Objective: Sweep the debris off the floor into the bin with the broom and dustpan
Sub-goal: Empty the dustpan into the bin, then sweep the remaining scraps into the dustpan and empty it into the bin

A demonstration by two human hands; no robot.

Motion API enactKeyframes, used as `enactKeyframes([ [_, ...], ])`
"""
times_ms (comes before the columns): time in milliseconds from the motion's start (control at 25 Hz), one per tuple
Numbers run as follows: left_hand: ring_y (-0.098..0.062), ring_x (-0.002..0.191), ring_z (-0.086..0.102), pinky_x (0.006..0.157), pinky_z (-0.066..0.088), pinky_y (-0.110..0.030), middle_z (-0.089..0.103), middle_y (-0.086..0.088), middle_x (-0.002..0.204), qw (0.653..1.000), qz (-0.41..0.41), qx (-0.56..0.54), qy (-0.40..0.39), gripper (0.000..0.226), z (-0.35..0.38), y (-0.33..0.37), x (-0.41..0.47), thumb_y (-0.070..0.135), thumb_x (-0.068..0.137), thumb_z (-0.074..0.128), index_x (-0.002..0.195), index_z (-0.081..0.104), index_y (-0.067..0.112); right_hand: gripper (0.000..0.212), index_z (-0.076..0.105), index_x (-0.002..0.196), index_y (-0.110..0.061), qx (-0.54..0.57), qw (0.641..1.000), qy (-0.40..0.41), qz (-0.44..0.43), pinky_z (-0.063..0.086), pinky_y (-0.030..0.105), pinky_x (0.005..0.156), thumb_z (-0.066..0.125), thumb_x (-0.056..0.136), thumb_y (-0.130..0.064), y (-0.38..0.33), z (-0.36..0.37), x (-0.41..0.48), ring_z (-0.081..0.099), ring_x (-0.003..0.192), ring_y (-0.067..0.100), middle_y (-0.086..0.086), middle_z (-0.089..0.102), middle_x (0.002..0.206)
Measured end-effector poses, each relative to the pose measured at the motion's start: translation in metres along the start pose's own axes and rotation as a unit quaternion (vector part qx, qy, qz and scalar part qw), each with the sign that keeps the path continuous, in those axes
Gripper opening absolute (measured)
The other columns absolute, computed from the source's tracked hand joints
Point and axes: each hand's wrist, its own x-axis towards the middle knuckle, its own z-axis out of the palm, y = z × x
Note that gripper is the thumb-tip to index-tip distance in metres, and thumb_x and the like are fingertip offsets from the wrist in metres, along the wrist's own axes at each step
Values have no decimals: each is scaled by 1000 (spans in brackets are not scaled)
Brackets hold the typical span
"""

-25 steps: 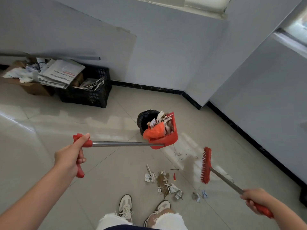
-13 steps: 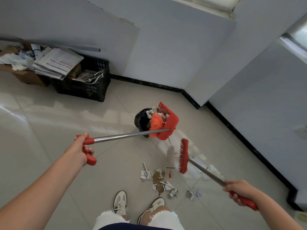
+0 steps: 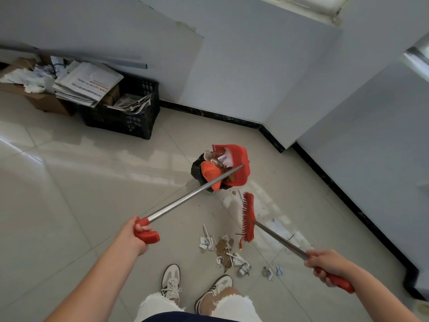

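My left hand (image 3: 132, 235) grips the red handle of a long-handled red dustpan (image 3: 239, 163). The pan is tipped over a small black bin (image 3: 197, 169), with paper scraps and an orange piece sliding out at the bin's mouth. My right hand (image 3: 327, 267) holds the red grip of a red broom (image 3: 248, 217), whose head hangs just above the floor right of the bin. A heap of paper and brown debris (image 3: 226, 251) lies on the tiles in front of my shoes.
A black crate (image 3: 130, 122) stuffed with newspapers and a cardboard box (image 3: 44, 103) stand by the back wall at left. White walls with black skirting (image 3: 343, 194) close the corner to the right. My two shoes (image 3: 171, 282) are at the bottom.
The dustpan swung from level beside the bin to tipped over its mouth, and my left hand dropped lower and closer. The broom moved left toward the bin and debris.
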Motion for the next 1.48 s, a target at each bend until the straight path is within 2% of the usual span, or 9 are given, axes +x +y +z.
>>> enactKeyframes([
  [200, -10, 16, 31, 29, 28, -7, 26, 4, 23, 993, -81, -80, 4, 45, -24, -40, -12, 19, 98, 44, 58, 23, 22, 38, 50, 119, -20, -6, 1000, 4, 11, 33, 16, 34, 60, 87, -4, -7, -3, -3, 39, 33, 9, 5, 47, 48],
  [480, -8, 18, 33, 30, 31, -7, 29, 5, 24, 996, -40, -79, -13, 42, -33, -51, -14, 24, 98, 46, 59, 28, 21, 45, 51, 130, -12, 16, 999, 38, 14, 31, 13, 33, 61, 86, -4, 0, -10, -11, 38, 31, 9, 6, 45, 49],
  [680, -3, 20, 29, 28, 26, -7, 29, 7, 27, 998, 56, 0, -39, 31, -69, -49, -14, 30, 97, 51, 69, 39, 22, 47, 51, 133, -11, 24, 999, 46, 7, 31, 14, 33, 60, 87, -4, 3, -26, -16, 37, 32, 9, 6, 44, 49],
  [800, -6, 23, 26, 29, 24, -11, 29, 5, 32, 971, 184, 136, -66, 35, -59, -36, -31, 35, 91, 61, 66, 43, 20, 49, 50, 134, -11, 14, 998, 55, 3, 32, 15, 33, 60, 87, -2, 13, -37, -12, 37, 31, 9, 6, 44, 49],
  [920, -14, 28, 25, 34, 26, -17, 30, -3, 38, 898, 304, 300, -103, 36, -10, -28, -63, 36, 84, 70, 63, 58, 10, 48, 54, 131, -8, -12, 997, 79, 1, 31, 13, 34, 60, 84, 2, 24, -48, -2, 36, 30, 10, 6, 44, 48],
  [1040, -17, 32, 27, 39, 27, -20, 42, -9, 43, 792, 368, 468, -132, 34, 44, -42, -95, 36, 80, 75, 58, 70, 10, 51, 55, 128, -10, -107, 987, 122, -5, 37, 19, 36, 55, 79, 4, 39, -60, 11, 42, 33, 16, 9, 51, 49],
  [1240, -15, 39, 31, 46, 28, -26, 33, 8, 43, 614, 433, 651, -105, 39, 105, -139, -82, 50, 77, 73, 57, 66, 16, 47, 53, 119, -20, -334, 927, 166, -41, 55, 30, 55, 41, 75, -6, 83, -69, 45, 64, 61, 19, 2, 62, 78],
  [1360, -17, 55, 50, 52, 32, -30, 46, 5, 51, 425, 440, 789, -59, 47, 136, -209, -52, 62, 80, 59, 60, 57, 20, 43, 62, 114, -15, -194, 967, 152, -57, 46, 22, 38, 52, 75, 1, 90, -90, 54, 58, 42, 18, 6, 59, 57],
  [1480, -22, 84, 64, 62, 38, -29, 66, 1, 79, 313, 436, 843, -15, 47, 166, -246, -23, 65, 85, 49, 76, 59, 20, 57, 60, 126, -18, -128, 977, 153, -70, 35, 19, 31, 60, 74, 4, 78, -119, 76, 46, 26, 17, 5, 54, 44],
])
